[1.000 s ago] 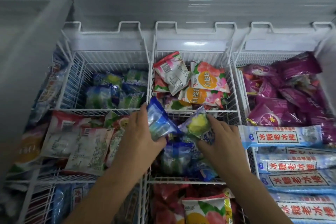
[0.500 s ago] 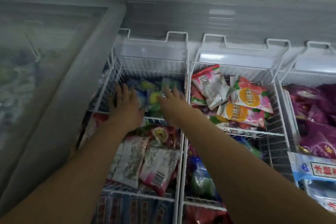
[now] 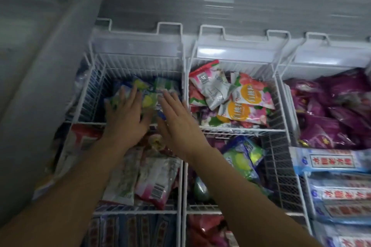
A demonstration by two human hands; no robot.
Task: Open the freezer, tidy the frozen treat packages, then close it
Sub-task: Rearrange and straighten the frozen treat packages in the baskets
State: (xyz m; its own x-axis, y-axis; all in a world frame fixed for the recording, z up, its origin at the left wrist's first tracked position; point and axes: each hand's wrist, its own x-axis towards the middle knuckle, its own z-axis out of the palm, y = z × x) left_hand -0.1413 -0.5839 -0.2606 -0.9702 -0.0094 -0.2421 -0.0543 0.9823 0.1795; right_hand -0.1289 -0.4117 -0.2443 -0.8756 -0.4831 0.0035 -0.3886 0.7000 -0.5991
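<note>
Freezer [image 3: 160, 6] is open, its lid [image 3: 40, 56] off to the left. Left hand [image 3: 125, 118] lies flat on the blue-green treat packages [image 3: 147, 94] in the back-left wire basket [image 3: 94, 94], fingers straight and spread, gripping nothing. Right hand [image 3: 176, 124] is just beside it, fingers straight too, tips on the same pile. Peach packages [image 3: 241, 102] fill the next basket to the right and purple packages [image 3: 331, 110] the far right one. Pink-white packages [image 3: 156, 182] lie under the forearms.
</note>
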